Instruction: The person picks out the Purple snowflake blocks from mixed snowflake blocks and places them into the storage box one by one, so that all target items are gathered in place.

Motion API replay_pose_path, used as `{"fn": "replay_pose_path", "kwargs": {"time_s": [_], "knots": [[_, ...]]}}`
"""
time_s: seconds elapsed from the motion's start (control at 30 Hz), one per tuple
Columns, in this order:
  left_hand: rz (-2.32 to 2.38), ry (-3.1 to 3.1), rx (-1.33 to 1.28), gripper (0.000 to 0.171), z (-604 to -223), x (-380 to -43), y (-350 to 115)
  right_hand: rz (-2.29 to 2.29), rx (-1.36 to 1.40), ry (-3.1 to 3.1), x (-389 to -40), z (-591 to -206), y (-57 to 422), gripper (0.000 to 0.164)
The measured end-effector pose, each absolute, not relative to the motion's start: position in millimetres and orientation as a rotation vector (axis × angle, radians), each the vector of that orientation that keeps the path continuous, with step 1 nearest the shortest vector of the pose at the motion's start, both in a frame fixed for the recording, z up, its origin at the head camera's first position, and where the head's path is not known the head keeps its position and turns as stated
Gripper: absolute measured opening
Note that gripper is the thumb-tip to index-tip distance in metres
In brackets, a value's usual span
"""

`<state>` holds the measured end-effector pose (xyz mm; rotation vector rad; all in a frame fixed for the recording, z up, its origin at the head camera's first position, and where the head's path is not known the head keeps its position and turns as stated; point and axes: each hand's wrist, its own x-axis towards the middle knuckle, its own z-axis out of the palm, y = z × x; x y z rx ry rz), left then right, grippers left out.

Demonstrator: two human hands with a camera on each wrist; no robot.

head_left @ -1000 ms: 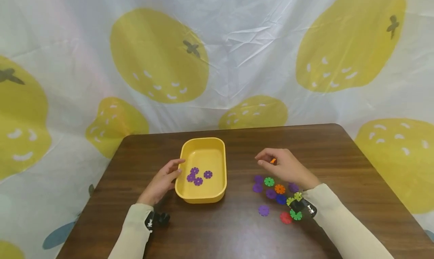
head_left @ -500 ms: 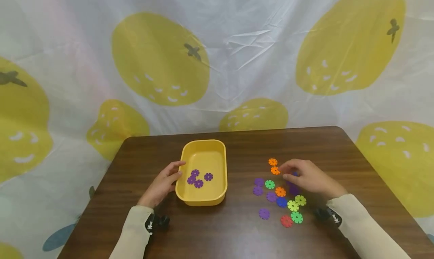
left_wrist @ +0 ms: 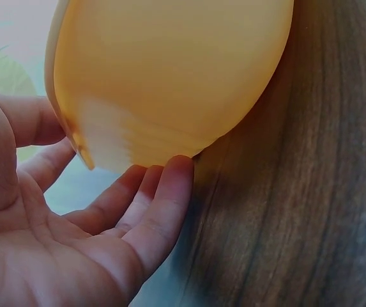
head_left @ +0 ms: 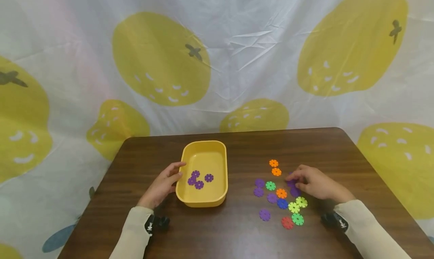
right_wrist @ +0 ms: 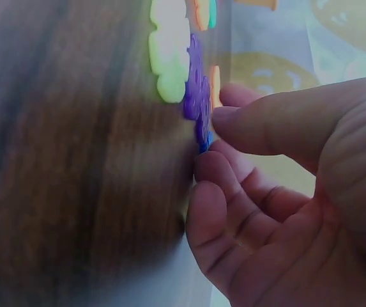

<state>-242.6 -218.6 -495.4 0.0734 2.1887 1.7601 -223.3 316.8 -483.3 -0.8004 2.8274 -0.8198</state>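
Note:
My left hand (head_left: 159, 185) holds the left side of a yellow plastic tub (head_left: 210, 153). In the left wrist view its thumb and a finger meet the rim, while other fingertips touch the outer wall (left_wrist: 176, 83). Several purple snowflake discs (head_left: 199, 185) lie in the tub. On the right, my right hand (head_left: 317, 183) is low over purple snowflake discs (head_left: 295, 191), partly hidden by its fingers. Seen from the right wrist, the thumb (right_wrist: 234, 125) is close beside the purple discs (right_wrist: 194, 89), apart from the loosely bent fingers.
Around the right hand, loose discs are spread on the brown table (head_left: 230, 232): orange (head_left: 276, 171), green (head_left: 270, 185), blue (head_left: 282, 203), yellow-green (head_left: 294, 207), red (head_left: 287, 223) and more purple (head_left: 265, 215). A lemon-print curtain (head_left: 217, 63) hangs behind the table's far edge.
My right hand has moved right and toward me, from beyond the discs to the purple ones, uncovering two orange discs. The left hand stays at the tub.

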Motion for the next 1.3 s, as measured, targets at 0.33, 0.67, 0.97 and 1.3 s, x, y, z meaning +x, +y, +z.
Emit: {"fn": "replay_pose_path", "kwargs": {"time_s": [0.33, 0.67, 0.97, 1.3], "knots": [[1.757, 2.191, 0.068, 0.045, -496, -242, -219, -0.79, -0.713, 2.808, -225, -485, 318, 0.033], [1.766, 2.186, 0.073, 0.045, -497, -243, -219, -0.784, -0.695, 2.782, -232, -485, 321, 0.026], [1.771, 2.185, 0.069, 0.045, -499, -242, -220, -0.759, -0.7, 2.768, -236, -485, 316, 0.025], [1.779, 2.186, 0.075, 0.045, -496, -241, -218, -0.749, -0.556, 2.795, -237, -488, 306, 0.026]]}}
